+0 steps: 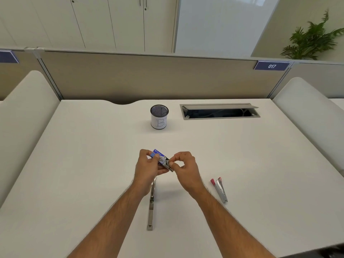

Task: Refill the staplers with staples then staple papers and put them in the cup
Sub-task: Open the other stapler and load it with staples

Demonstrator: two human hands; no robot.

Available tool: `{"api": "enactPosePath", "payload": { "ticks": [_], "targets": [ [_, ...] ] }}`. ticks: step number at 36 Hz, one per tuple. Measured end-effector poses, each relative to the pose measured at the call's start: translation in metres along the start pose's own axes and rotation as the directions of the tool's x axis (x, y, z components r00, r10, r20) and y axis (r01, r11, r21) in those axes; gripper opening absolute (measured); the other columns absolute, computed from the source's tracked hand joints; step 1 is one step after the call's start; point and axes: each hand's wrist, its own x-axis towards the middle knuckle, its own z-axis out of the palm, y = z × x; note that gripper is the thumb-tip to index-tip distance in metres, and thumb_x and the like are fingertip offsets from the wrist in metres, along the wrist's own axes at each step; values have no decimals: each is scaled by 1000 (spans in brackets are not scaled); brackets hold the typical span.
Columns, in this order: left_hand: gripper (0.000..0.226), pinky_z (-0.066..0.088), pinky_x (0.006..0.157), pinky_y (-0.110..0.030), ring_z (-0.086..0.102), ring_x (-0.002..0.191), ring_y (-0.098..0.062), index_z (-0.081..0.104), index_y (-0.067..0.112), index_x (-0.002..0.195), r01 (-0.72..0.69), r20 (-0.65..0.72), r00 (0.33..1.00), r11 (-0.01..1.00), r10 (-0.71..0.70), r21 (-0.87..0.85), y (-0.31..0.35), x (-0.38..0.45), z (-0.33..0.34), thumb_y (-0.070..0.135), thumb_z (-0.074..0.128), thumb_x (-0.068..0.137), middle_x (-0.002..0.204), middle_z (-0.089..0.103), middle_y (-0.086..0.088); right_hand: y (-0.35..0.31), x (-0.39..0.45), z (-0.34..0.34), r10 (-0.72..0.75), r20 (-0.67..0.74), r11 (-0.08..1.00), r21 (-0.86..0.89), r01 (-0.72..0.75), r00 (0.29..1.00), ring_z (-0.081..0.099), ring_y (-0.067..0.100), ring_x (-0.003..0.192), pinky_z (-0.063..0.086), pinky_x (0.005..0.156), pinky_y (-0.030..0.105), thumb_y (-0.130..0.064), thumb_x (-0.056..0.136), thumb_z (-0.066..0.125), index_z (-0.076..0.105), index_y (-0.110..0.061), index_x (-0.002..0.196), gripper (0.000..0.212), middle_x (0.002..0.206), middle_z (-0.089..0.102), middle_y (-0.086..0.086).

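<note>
Left hand [149,164]: my fingers curl round the blue staple box [158,155], held above the bench [93,164], well nearer me than the cup [159,117].
Right hand [183,164]: fingertips pinch the box's open end, drawing staples, I judge.
Open stapler [151,202]: lies just below my left hand, long axis toward me.
Red stapler [219,189]: right of my hands.

White desk [74,164], beige partition [149,79], cabinets [111,21], plant [312,40].

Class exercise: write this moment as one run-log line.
step: opening small blue cardboard staple box | left hand: holds box | right hand: pinches box's open end | opened metal stapler: on white desk
</note>
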Motion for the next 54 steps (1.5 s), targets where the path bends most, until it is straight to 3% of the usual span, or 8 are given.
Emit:
{"api": "enactPosePath", "payload": {
  "ticks": [6, 14, 19, 23, 29, 35, 40, 54],
  "targets": [
    [6, 66, 68, -39, 80, 75, -29, 47, 15, 105, 2, 2, 1000, 1000, -2, 7, -1, 0, 1, 15, 52, 107, 100, 74, -20, 2, 1, -2, -122, 49, 979, -158, 128, 991, 44, 3, 116, 37, 84, 9, -15, 93, 68, 73, -25, 99, 13, 112, 52, -13],
    [6, 61, 56, -27, 79, 70, -26, 48, 17, 105, 6, -3, 1000, 1000, -6, -7, -1, -1, 1, 15, 53, 107, 97, 76, -18, 3, 0, -5, -194, 169, 935, -267, 234, 966, 41, 10, 121, 43, 99, 22, -17, 93, 71, 77, -18, 108, 16, 124, 50, -7],
    [5, 65, 64, -35, 80, 74, -29, 48, 17, 107, 22, -4, 1000, 1000, -22, 2, -3, 1, 1, 15, 53, 107, 100, 75, -19, 5, 1, -3, -193, 147, 921, -315, 231, 970, 41, 10, 120, 36, 92, 9, -9, 93, 69, 77, -12, 103, 13, 121, 49, -11],
    [5, 65, 66, -37, 80, 74, -30, 47, 15, 107, 18, 11, 1000, 1000, -18, -12, -5, 3, 1, 14, 52, 107, 99, 75, -20, 5, 3, -1, -138, 118, 957, -240, 163, 983, 40, 5, 120, 36, 86, 3, -12, 93, 71, 77, -12, 101, 11, 121, 52, -9],
    [6, 65, 66, -40, 79, 75, -33, 47, 12, 106, 10, 6, 1000, 1000, -10, -3, -6, 6, 1, 14, 53, 107, 100, 73, -24, 2, 5, -3, 15, -17, 998, 53, -14, 1000, 55, 6, 117, 47, 84, 23, -21, 90, 73, 77, -26, 87, 7, 113, 63, -17],
    [7, 66, 74, -46, 80, 76, -30, 48, 15, 103, 29, -14, 999, 1000, -29, 4, -8, 8, 1, 14, 54, 106, 101, 73, -21, 3, 9, -18, 204, -95, 903, 402, -150, 974, 70, 9, 78, 49, 68, 19, -13, 85, 70, 78, -13, 84, 8, 90, 79, -2],
    [5, 66, 70, -42, 80, 75, -29, 48, 15, 106, 45, -20, 999, 999, -45, -2, -9, 11, 3, 13, 53, 106, 102, 73, -20, 9, 9, -23, 258, -51, 800, 571, -184, 965, 66, 19, 69, 53, 61, 28, -2, 87, 66, 72, -1, 90, 7, 88, 78, 16],
    [20, 66, 69, -38, 80, 78, -29, 48, 18, 124, 38, -24, 999, 999, -39, -36, -8, 13, 11, 11, 54, 106, 103, 73, -19, 30, 3, -20, 361, 200, 746, 524, -411, 911, 50, 16, 64, 43, 53, 28, -12, 86, 71, 78, 0, 89, 14, 80, 63, 10]
  ]
}}
